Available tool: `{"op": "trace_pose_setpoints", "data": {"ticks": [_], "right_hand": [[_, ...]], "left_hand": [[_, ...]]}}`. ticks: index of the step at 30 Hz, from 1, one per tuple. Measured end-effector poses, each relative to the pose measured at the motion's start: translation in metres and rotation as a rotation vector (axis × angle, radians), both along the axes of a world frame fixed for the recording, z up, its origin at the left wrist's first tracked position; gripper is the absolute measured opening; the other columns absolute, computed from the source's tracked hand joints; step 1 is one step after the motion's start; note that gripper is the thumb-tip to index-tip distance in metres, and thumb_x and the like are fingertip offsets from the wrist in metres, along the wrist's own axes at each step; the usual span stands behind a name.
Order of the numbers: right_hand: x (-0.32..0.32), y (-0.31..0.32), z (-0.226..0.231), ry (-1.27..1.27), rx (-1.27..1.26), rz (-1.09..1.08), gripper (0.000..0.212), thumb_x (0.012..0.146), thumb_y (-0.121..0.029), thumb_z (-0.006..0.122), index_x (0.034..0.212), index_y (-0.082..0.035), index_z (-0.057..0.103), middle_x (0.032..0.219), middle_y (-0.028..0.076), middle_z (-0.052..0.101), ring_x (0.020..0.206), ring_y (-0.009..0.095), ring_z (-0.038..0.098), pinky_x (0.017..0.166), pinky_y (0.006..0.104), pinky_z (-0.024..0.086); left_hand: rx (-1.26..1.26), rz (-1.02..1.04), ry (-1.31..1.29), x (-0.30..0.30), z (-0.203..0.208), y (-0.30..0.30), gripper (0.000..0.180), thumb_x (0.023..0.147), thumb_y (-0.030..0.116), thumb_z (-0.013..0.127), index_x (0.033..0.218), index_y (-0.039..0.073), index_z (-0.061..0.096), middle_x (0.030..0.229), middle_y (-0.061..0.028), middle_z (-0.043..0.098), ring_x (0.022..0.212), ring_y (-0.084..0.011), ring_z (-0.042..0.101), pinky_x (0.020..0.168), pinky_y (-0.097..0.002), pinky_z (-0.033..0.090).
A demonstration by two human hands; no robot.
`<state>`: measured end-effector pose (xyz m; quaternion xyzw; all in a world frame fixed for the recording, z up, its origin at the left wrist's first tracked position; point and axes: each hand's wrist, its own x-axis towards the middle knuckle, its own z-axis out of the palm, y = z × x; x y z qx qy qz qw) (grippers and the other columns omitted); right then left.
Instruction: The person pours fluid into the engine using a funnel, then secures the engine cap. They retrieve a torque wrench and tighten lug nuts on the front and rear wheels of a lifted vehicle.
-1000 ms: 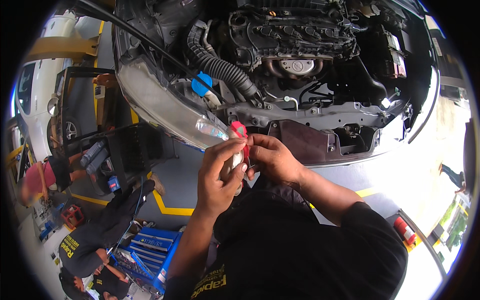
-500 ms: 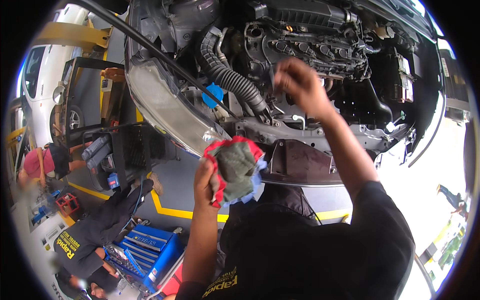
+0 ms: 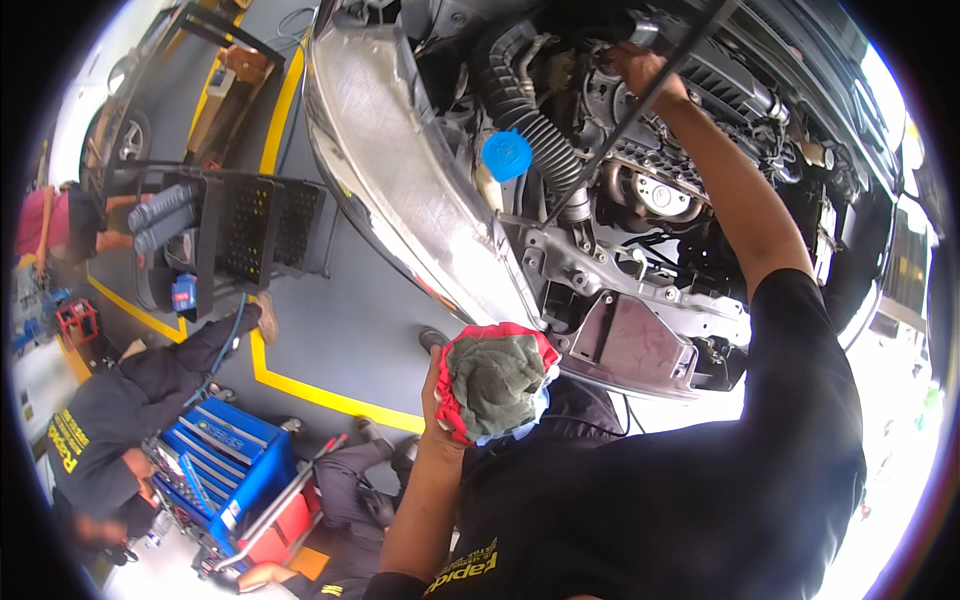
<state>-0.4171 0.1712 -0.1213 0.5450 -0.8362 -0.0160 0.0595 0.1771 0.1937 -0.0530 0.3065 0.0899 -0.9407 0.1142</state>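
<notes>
My left hand (image 3: 434, 408) is closed round a bundle of cloth rags (image 3: 496, 376), grey-green in the middle with red and blue edges. It holds the bundle in front of my body, just short of the car's front edge. My right hand (image 3: 642, 72) reaches far into the bay, over the top of the engine (image 3: 600, 105). Its fingers curl downward, and what lies in them is hidden. A thin black prop rod (image 3: 645, 100) crosses the view beside that hand. Left of the engine is a ribbed black air hose (image 3: 545, 135), with a round blue cap (image 3: 507, 155) next to it.
A large headlight (image 3: 405, 150) lines the car's left front corner. On the left are a black cart (image 3: 245, 225) and a blue tool chest (image 3: 225, 455). A person in black (image 3: 110, 430) bends beside the chest, another sits or kneels lower down. Yellow lines (image 3: 330, 400) mark the floor.
My right hand has moved farther into the bay, to the engine's far top side. My left hand still grips the rags. The view has shifted left, and the prop rod now crosses nearer the engine.
</notes>
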Motion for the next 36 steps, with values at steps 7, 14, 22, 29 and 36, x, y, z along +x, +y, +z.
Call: {"op": "trace_pose_setpoints", "data": {"ticks": [7,14,22,29,36], "right_hand": [[-0.006,-0.016,-0.002,-0.122,-0.077,-0.162,0.038,0.096,-0.039,0.071,0.106,-0.003,0.073,0.101,0.027,0.073,0.095,0.045,0.073,0.083,0.0526,0.06],[-0.002,-0.031,-0.004,-0.123,0.021,-0.462,0.048,0.093,-0.05,0.069,0.111,-0.006,0.075,0.106,0.024,0.076,0.104,0.042,0.073,0.092,0.0536,0.058],[0.002,0.002,0.018,-0.095,0.032,-0.04,0.041,0.097,-0.026,0.068,0.137,-0.017,0.066,0.109,0.026,0.073,0.106,0.045,0.07,0.092,0.055,0.056],[-0.007,-0.005,0.029,0.01,0.203,0.021,0.042,0.096,-0.021,0.067,0.138,-0.02,0.065,0.114,0.02,0.074,0.106,0.041,0.072,0.091,0.0519,0.058],[-0.037,-0.013,0.01,0.177,0.342,0.179,0.049,0.098,-0.018,0.063,0.146,-0.018,0.055,0.12,0.017,0.073,0.11,0.041,0.071,0.094,0.0525,0.057]], "left_hand": [[0.079,0.073,0.023,0.024,-0.025,0.009,0.072,0.108,0.06,0.038,0.148,0.001,0.054,0.149,-0.0229,0.058,0.136,-0.0417,0.057,0.118,-0.0556,0.042],[0.033,0.078,-0.051,0.039,-0.027,0.006,0.07,0.108,0.059,0.039,0.147,0.002,0.055,0.146,-0.0216,0.06,0.133,-0.0397,0.06,0.116,-0.0542,0.045],[0.055,0.123,-0.071,0.067,-0.036,-0.002,0.069,0.109,0.059,0.038,0.149,0.005,0.053,0.148,-0.0212,0.059,0.135,-0.0412,0.058,0.117,-0.0564,0.044],[0.061,0.115,-0.074,0.074,-0.039,0.002,0.066,0.111,0.055,0.038,0.15,0.004,0.052,0.148,-0.0203,0.059,0.134,-0.0388,0.059,0.116,-0.0544,0.046],[0.059,0.094,-0.107,0.075,-0.041,0.009,0.069,0.109,0.058,0.038,0.151,0.005,0.051,0.151,-0.0212,0.056,0.137,-0.0405,0.056,0.117,-0.0559,0.043]]}}
